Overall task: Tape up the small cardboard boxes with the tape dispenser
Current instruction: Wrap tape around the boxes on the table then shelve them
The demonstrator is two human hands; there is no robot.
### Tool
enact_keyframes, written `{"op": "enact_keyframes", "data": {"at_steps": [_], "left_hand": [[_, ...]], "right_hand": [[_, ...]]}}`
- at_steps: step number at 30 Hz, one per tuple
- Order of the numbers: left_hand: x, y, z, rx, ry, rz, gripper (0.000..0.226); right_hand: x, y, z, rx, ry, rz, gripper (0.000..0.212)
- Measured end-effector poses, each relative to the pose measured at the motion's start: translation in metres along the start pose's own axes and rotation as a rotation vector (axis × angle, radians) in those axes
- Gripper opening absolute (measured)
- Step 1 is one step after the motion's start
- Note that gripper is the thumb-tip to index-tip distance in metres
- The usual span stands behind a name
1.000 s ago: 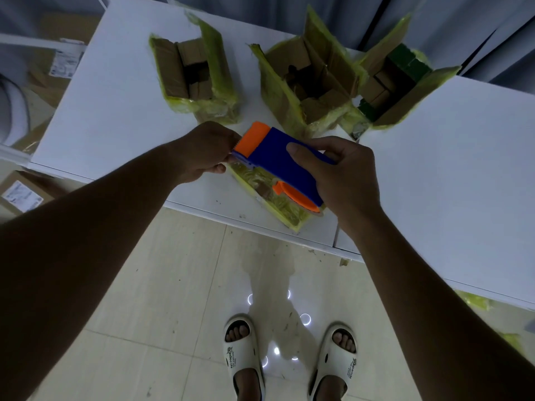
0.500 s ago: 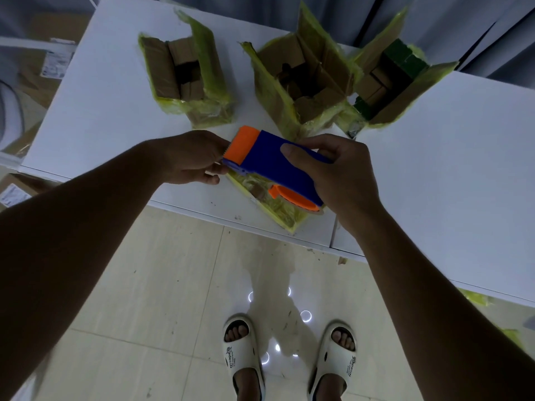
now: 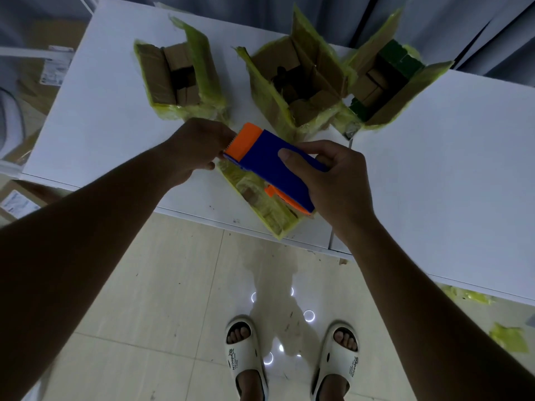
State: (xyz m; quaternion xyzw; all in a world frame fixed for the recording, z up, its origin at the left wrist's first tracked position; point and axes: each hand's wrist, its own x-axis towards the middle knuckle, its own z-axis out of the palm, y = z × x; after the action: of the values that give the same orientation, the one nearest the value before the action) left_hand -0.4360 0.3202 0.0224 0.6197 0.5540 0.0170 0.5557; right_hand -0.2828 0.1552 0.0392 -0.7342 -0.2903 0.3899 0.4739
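Note:
My right hand (image 3: 333, 180) grips a blue and orange tape dispenser (image 3: 275, 166) above a small closed box wrapped in yellow-green tape (image 3: 260, 204) at the white table's front edge. My left hand (image 3: 194, 149) is curled at the dispenser's orange cutter end; what its fingers pinch is hidden. Three open cardboard boxes with yellow-green taped flaps stand behind: one at the left (image 3: 176, 76), one in the middle (image 3: 295, 82), one at the right (image 3: 385, 79).
The white table (image 3: 101, 111) runs left to right, with a second tabletop (image 3: 448, 169) joined on the right. Scraps of yellow tape (image 3: 509, 337) lie on the tiled floor at the right. Cardboard parcels (image 3: 17, 201) sit on the floor at the left. My sandalled feet are below.
Both hands and the dispenser have shifted slightly left and toward the table's front edge over the small box. The grips look unchanged.

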Motion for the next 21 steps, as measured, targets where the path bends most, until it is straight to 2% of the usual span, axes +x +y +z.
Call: {"op": "enact_keyframes", "data": {"at_steps": [4, 7, 10, 12, 15, 18, 20, 21], "left_hand": [[0.004, -0.004, 0.005, -0.143, 0.095, 0.093, 0.016], [0.007, -0.009, 0.015, -0.020, 0.130, 0.091, 0.015], [0.009, -0.010, 0.013, 0.055, 0.059, 0.056, 0.024], [0.012, -0.010, 0.004, 0.107, 0.024, 0.033, 0.021], [0.014, -0.011, 0.003, 0.154, 0.042, 0.086, 0.017], [0.017, -0.015, 0.005, 0.146, 0.165, 0.141, 0.018], [0.025, -0.021, -0.005, 0.084, 0.299, 0.122, 0.022], [0.029, -0.023, -0.010, 0.074, 0.305, 0.101, 0.024]], "right_hand": [[-0.009, 0.004, 0.001, 0.026, 0.073, 0.022, 0.032], [-0.017, 0.009, 0.005, -0.001, 0.112, 0.072, 0.029], [-0.020, 0.011, 0.008, -0.023, 0.129, 0.087, 0.023], [-0.023, 0.013, 0.008, -0.025, 0.120, 0.092, 0.023], [-0.030, 0.016, 0.010, -0.001, 0.109, 0.112, 0.024], [-0.034, 0.014, 0.011, -0.015, 0.120, 0.088, 0.022], [-0.037, 0.012, 0.007, -0.037, 0.140, 0.082, 0.019], [-0.039, 0.014, 0.004, -0.052, 0.147, 0.083, 0.019]]}}
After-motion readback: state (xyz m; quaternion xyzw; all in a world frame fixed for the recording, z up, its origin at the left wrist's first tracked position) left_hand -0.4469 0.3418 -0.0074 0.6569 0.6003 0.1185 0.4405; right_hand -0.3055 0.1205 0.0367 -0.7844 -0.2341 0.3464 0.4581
